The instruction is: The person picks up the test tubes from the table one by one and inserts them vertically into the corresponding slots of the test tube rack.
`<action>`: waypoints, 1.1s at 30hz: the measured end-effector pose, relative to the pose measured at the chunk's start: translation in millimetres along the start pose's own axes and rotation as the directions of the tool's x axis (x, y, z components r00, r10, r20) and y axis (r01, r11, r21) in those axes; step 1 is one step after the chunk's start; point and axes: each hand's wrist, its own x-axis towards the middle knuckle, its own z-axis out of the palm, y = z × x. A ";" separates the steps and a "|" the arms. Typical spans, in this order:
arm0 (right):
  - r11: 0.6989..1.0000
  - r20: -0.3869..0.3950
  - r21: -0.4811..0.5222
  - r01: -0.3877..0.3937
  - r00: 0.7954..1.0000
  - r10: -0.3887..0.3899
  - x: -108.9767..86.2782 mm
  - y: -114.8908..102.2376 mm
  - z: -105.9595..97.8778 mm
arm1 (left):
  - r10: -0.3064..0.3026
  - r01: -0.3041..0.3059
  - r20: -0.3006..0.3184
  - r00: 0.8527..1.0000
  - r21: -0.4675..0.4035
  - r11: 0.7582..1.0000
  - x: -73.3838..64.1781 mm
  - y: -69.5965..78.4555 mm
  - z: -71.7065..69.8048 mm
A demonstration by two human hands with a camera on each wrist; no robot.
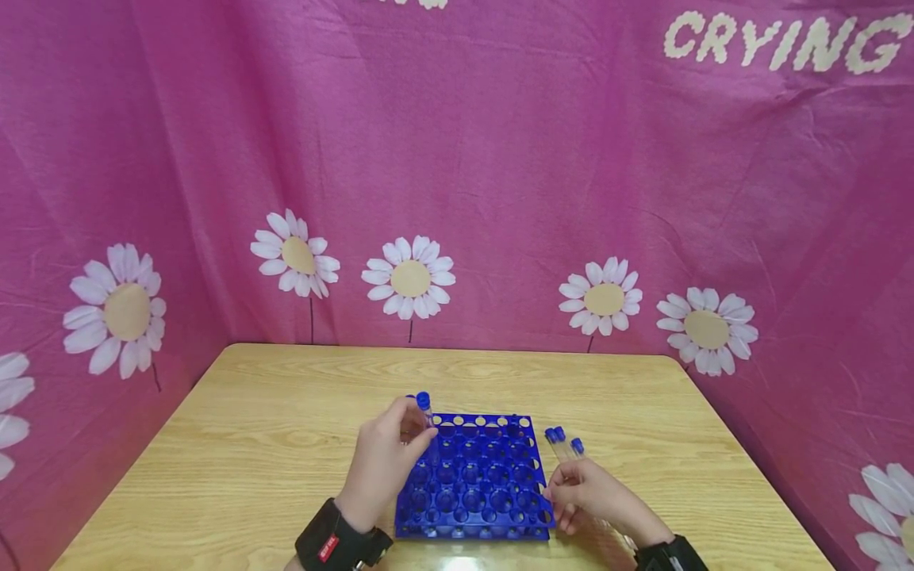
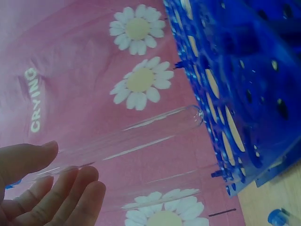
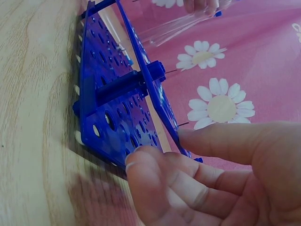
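Observation:
My left hand [image 1: 385, 456] holds a clear test tube [image 2: 155, 134] with a blue cap [image 1: 424, 400] above the left side of a blue test tube rack [image 1: 473, 476]. The tube's rounded end points down at the rack's top plate. Beside it a second clear tube [image 2: 162, 188] shows, and a second blue cap appears behind the fingers; whether the same hand grips it is partly hidden. At the front right corner, my right hand [image 1: 589, 496] pinches the rack's edge between thumb and fingers [image 3: 146, 165].
Several blue-capped tubes [image 1: 560, 440] lie on the wooden table [image 1: 307, 404] right of the rack, partly behind the right hand. Another blue-capped piece [image 2: 277, 216] rests on the table in the left wrist view. A pink daisy curtain [image 1: 493, 198] stands around the table.

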 end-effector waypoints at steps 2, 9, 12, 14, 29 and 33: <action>1.000 -0.001 -0.002 0.000 1.000 0.000 0.1 0.1 -0.1 | -0.008 0.008 -0.002 1.000 0.035 0.999 -1.0 1.1 1.5; 1.000 -0.001 0.000 -0.011 1.000 0.011 1.3 1.6 -0.3 | -0.017 0.017 -0.003 1.000 0.089 0.996 -3.0 -1.2 8.7; 1.000 0.000 0.003 -0.009 1.000 0.009 1.7 2.2 -0.3 | 0.005 -0.005 -0.007 1.000 0.113 0.994 -3.3 -4.4 12.2; 1.000 0.000 0.004 -0.008 1.000 0.008 1.8 2.6 -0.5 | 0.030 -0.028 -0.014 0.999 0.134 0.991 -3.5 -6.4 14.2; 1.000 0.004 -0.001 -0.008 1.000 0.008 0.9 1.2 -0.4 | 0.051 -0.048 -0.010 0.999 0.213 0.976 -5.5 -16.2 24.7; 1.000 0.003 -0.006 -0.010 1.000 0.010 0.1 -0.1 0.0 | 0.056 -0.050 -0.022 0.998 0.220 0.974 -5.5 -16.2 25.1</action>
